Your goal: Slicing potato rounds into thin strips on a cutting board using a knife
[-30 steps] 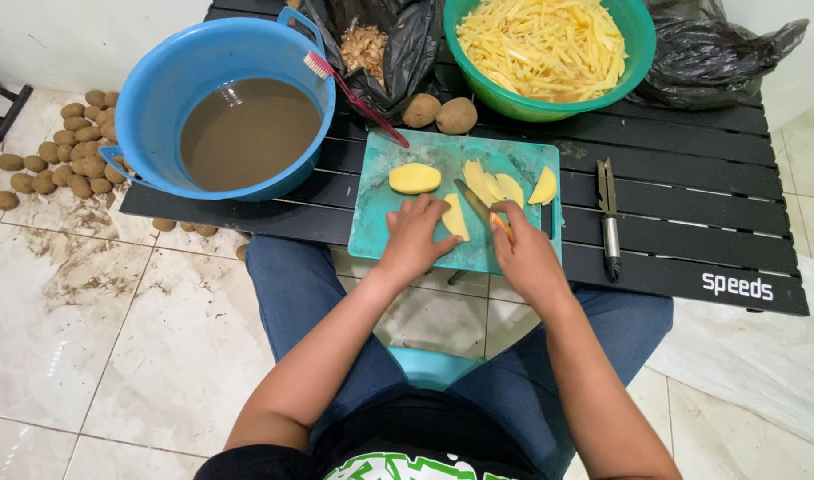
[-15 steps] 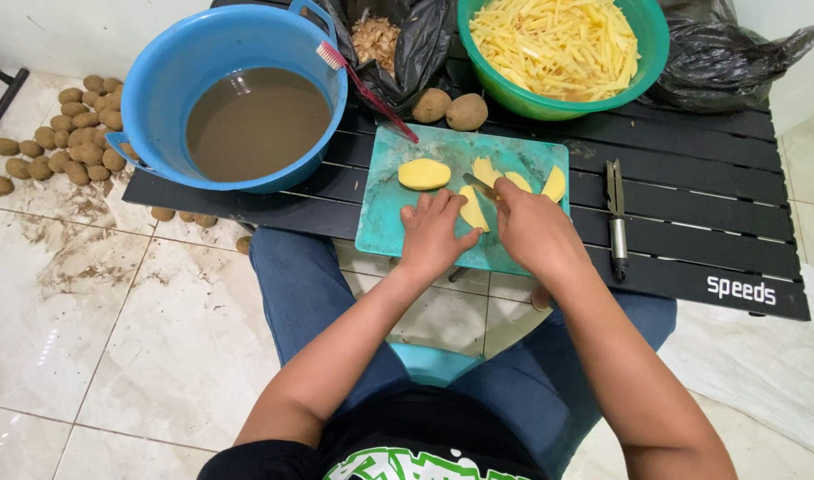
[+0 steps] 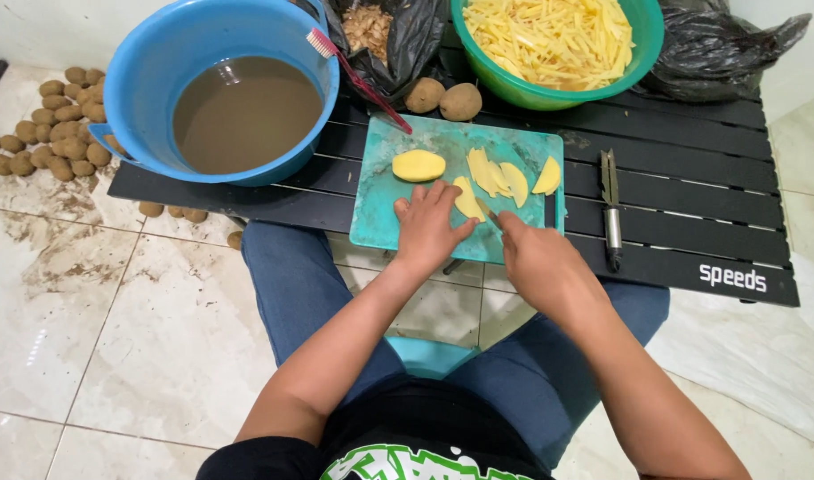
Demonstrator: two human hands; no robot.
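Note:
On a teal cutting board lie a peeled potato half and several potato slices. My left hand presses flat on the board, its fingertips against one slice. My right hand grips a knife whose blade rests at that slice. The knife handle is hidden in my fist.
A blue tub of muddy water with a toothbrush stands at the left of the black slatted table. A green bowl of potato sticks, two unpeeled potatoes, black bags and a peeler surround the board. Potatoes lie on the tiled floor.
The view has shifted a little. Both hands stay at the slice on the board; my right hand and the knife have drawn slightly back toward me.

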